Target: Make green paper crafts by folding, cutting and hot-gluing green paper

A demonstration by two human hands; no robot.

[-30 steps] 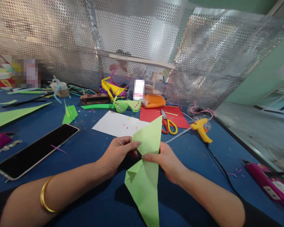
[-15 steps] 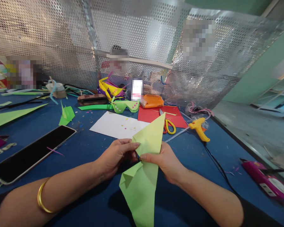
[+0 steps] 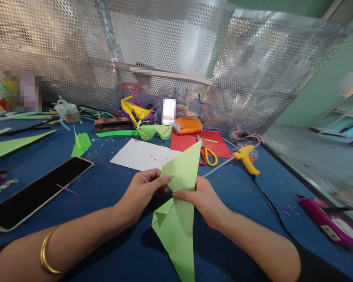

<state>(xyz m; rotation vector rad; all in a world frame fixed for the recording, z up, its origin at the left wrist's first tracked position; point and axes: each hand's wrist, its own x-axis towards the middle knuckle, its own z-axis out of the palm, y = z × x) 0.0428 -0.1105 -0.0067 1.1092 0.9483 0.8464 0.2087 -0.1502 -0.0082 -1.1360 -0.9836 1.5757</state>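
Observation:
A folded sheet of light green paper [image 3: 181, 219] is held up in front of me, its pointed tip upward and a small folded flap on its left side. My left hand [image 3: 148, 188] pinches the left edge between thumb and fingers. My right hand [image 3: 204, 199] grips the same paper from the right, thumb across the front and fingers hidden behind. Just beyond the paper lie a white sheet [image 3: 135, 154] with small scraps on it and scissors [image 3: 208, 156] with red and yellow handles, partly over a red sheet [image 3: 220, 147].
On the blue table [image 3: 106, 250] lie a large black-screened phone [image 3: 41, 192], a green paper mask [image 3: 154, 131], an orange case [image 3: 188, 125], a yellow glue gun [image 3: 247, 159] and a magenta power strip [image 3: 326, 219]. Behind stands a perforated metal screen [image 3: 164, 43].
Both hands and the green paper have shifted slightly left in view. The paper's lower part has turned a little, and its small flap looks narrower. The grip stays the same.

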